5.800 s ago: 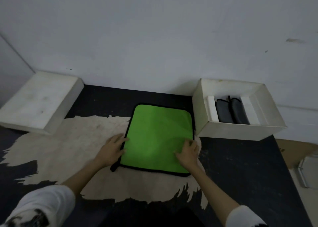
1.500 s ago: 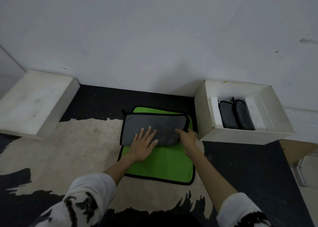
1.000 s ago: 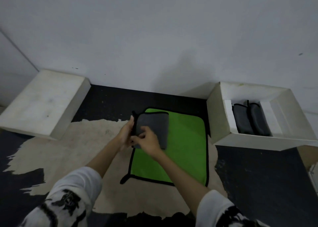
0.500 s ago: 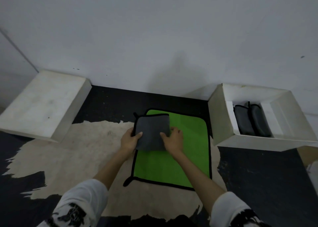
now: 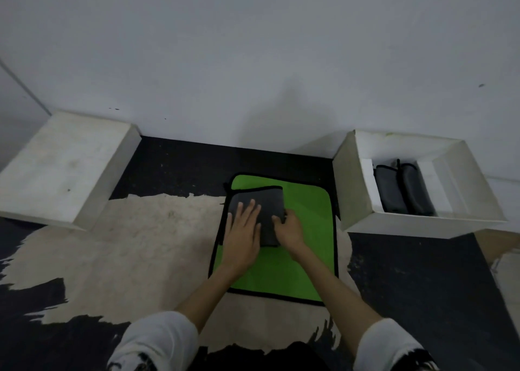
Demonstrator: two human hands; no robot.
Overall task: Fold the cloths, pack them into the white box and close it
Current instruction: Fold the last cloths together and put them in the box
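Observation:
A folded grey cloth (image 5: pixel 267 201) with black trim lies on the upper left part of a flat green cloth (image 5: pixel 306 230). My left hand (image 5: pixel 242 230) rests flat on the grey cloth, fingers spread. My right hand (image 5: pixel 287 230) pinches the grey cloth's right edge near its lower corner. The open white box (image 5: pixel 354 190) stands to the right of the green cloth, against the wall. Two folded dark cloths (image 5: pixel 399 190) stand side by side inside it.
A white lid (image 5: pixel 62 168) lies upside up at the far left by the wall. The cloths rest on a dark tabletop with a large worn beige patch (image 5: pixel 146 235). A wall runs along the back. A tan surface (image 5: pixel 501 246) shows past the table's right edge.
The grey cloth was folded from a long strip into a compact square. In the last half second my left hand moved from its left edge onto its top; my right hand stays at its right edge.

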